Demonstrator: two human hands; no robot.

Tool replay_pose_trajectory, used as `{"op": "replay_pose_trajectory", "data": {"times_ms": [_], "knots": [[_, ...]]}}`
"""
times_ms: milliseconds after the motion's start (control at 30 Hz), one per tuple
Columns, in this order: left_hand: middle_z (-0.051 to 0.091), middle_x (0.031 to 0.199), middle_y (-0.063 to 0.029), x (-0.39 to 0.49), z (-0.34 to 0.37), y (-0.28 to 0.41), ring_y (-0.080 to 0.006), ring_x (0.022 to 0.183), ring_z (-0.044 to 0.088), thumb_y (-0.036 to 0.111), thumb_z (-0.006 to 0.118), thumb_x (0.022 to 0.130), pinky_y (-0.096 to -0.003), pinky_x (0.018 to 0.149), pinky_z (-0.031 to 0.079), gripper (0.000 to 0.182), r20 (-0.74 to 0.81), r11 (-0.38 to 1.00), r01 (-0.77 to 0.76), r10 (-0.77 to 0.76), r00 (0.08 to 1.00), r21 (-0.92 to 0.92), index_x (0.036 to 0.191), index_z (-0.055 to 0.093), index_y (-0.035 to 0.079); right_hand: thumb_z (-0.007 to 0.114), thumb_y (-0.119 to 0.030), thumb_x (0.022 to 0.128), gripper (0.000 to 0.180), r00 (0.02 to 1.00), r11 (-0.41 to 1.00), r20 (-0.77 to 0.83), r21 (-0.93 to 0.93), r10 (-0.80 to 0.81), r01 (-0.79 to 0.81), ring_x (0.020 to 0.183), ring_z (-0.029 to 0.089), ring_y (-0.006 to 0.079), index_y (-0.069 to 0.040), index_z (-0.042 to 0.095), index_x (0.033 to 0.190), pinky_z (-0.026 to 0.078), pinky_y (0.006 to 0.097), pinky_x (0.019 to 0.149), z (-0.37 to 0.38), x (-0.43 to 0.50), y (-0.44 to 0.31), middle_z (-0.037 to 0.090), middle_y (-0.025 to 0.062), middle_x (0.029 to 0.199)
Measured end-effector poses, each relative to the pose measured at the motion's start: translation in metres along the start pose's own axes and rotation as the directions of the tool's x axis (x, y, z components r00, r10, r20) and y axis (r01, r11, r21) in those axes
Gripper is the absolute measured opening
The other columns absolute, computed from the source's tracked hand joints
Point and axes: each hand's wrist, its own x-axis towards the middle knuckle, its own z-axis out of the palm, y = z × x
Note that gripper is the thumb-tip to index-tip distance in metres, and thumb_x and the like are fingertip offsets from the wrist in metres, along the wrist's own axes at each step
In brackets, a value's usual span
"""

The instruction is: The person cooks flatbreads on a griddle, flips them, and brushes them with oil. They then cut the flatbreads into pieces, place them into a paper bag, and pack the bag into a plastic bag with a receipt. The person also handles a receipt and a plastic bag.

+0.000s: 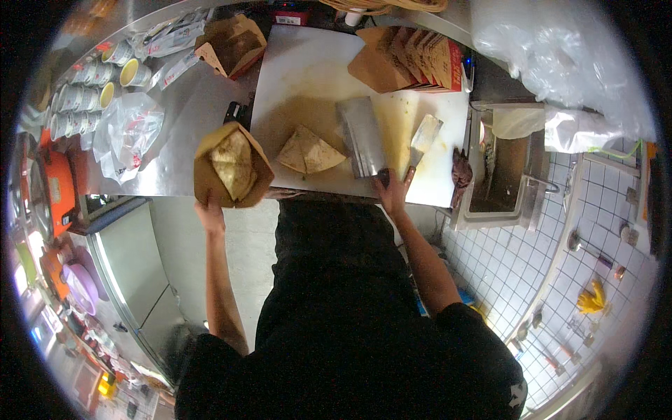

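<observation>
My left hand (211, 214) grips the lower edge of an open brown kraft-paper food box (258, 186) at the board's left front. Folded pieces of pale flatbread (232, 163) sit inside it. More flatbread wedges (310, 150) lie together on the white cutting board (304, 58). My right hand (392, 195) is closed around the dark handle of a broad cleaver (363, 137), whose blade points away over the board, right of the wedges. Close beside that hand is the wooden handle of a metal spatula (426, 134); whether the fingers touch it, I cannot tell.
Nested paper boxes (404, 58) stand on the board's far right. Another open box (233, 44) is at the far left. Stacked paper cups (79, 97) and a clear plastic bag (128, 131) occupy the steel counter's left. A sink (499, 173) adjoins the board's right; a dark cloth (461, 168) lies between.
</observation>
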Motion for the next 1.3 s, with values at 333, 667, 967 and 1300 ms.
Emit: {"op": "replay_pose_trajectory", "data": {"times_ms": [333,667,967,1300], "knots": [[0.070,0.103,-0.0097,-0.054,0.047,-0.057,-0.0151,0.094,0.056,0.027,0.057,0.101,-0.0351,0.082,0.049,0.035,-0.092,0.928,0.032,0.002,0.996,0.371,0.110,0.064,-0.006,0.061,-0.041,0.098,0.052,0.951,0.981,0.281,0.173,-0.129,0.082,0.080,0.069,0.0461,0.001,0.050,0.127,0.054,0.0548,0.072,0.017,0.006,-0.035,0.069,0.0278,0.089],[0.072,0.097,-0.0091,-0.053,0.071,-0.053,-0.0146,0.093,0.058,0.022,0.057,0.100,-0.0364,0.081,0.050,0.032,-0.221,0.918,0.014,0.080,0.972,0.396,0.109,0.064,-0.008,0.065,-0.036,0.095,0.055,0.831,0.933,0.428,0.224,-0.355,0.283,0.093,0.068,0.0446,-0.005,0.051,0.137,0.054,0.0519,0.082,0.002,0.036,-0.034,0.070,0.0267,0.100],[0.068,0.109,-0.0079,-0.058,0.077,-0.070,-0.0154,0.100,0.058,0.017,0.056,0.100,-0.0346,0.086,0.049,0.029,-0.287,1.000,-0.027,0.023,0.958,-0.010,0.117,0.063,-0.005,0.069,-0.015,0.094,0.038,0.794,0.841,0.494,0.539,-0.355,0.041,0.080,0.072,0.0340,-0.004,0.055,0.128,0.057,0.0422,0.072,-0.058,0.052,0.001,0.071,0.0188,0.091],[0.034,0.159,-0.0145,-0.088,0.148,0.001,-0.0253,0.147,0.032,0.035,0.056,0.104,-0.0386,0.120,0.027,0.067,-0.184,0.958,0.216,-0.250,0.950,-0.186,0.156,0.029,0.003,0.072,-0.026,0.091,0.047,0.743,0.943,0.581,0.195,-0.332,0.269,0.083,0.073,0.0383,-0.004,0.057,0.130,0.057,0.0446,0.072,-0.260,0.082,-0.023,0.072,0.0228,0.089]]}}
